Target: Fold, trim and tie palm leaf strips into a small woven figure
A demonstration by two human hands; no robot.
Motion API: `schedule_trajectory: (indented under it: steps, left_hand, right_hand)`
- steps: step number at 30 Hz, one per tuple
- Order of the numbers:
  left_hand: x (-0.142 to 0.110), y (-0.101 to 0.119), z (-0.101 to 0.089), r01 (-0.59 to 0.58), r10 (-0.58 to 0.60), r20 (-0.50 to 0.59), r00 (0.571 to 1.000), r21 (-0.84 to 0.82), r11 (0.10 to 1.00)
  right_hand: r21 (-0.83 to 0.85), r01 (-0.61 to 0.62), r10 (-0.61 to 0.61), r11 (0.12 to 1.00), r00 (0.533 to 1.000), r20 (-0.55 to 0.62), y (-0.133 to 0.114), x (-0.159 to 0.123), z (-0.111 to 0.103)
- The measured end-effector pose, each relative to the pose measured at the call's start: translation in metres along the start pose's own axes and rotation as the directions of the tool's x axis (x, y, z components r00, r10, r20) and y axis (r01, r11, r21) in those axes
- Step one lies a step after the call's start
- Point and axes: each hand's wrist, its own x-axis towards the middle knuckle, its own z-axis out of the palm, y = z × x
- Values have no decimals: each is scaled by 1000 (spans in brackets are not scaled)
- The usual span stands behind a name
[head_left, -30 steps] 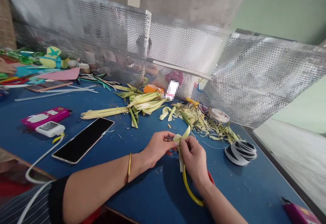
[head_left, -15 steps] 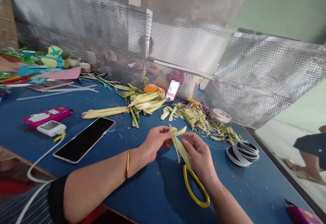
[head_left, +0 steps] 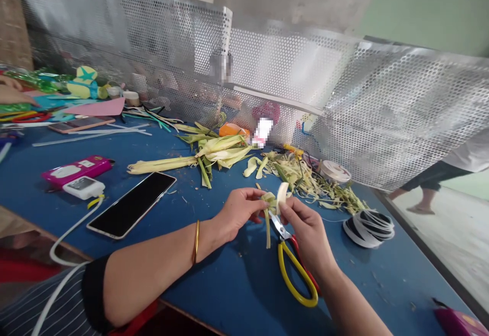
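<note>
Between my hands is a small pale-green corn husk piece (head_left: 269, 201) with a narrow strip hanging down. My left hand (head_left: 244, 207), a gold bangle on its wrist, pinches its left side. My right hand (head_left: 303, 221) grips a pale husk strip (head_left: 282, 198) between thumb and fingers, the strip standing upright. Scissors (head_left: 298, 269) with one yellow and one red handle lie on the blue table below my right hand, blades pointing away and partly hidden by it. Behind my hands lie long corn husks (head_left: 221, 151) and a heap of husk scraps (head_left: 301, 173).
To the left are a black-screened phone (head_left: 133, 204), a magenta device (head_left: 78, 170) and a white device (head_left: 84, 188) with a cable. A roll of white ribbon (head_left: 369, 229) sits at right. Perforated metal panels (head_left: 282, 66) border the table's back. Another person's hand (head_left: 13, 94) shows far left.
My right hand has lifted and folded the wide husk strip upward, uncovering the scissors' blades and red handle. A person in the right background has moved. The view has shifted slightly.
</note>
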Motion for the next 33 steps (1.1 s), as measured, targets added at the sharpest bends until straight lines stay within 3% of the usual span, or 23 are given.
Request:
schedule_trajectory:
  steps: [7, 18, 23, 33]
  left_hand:
    - [-2, 2, 4, -6, 8, -28, 1000, 61, 998]
    - [-1, -2, 4, 4, -2, -19, 1000, 81, 997]
    - [3, -5, 2, -19, 20, -16, 1000, 74, 997]
    - [1, -6, 4, -53, 55, -7, 998, 143, 988]
  right_hand:
    - [-102, -3, 3, 995, 1000, 6, 0, -2, 2]
    - [-20, -45, 44, 999, 997, -60, -2, -4, 5]
    - [-147, -106, 96, 983, 993, -74, 2, -3, 4]
    - [-258, -65, 50, 964, 997, -67, 8, -2, 4]
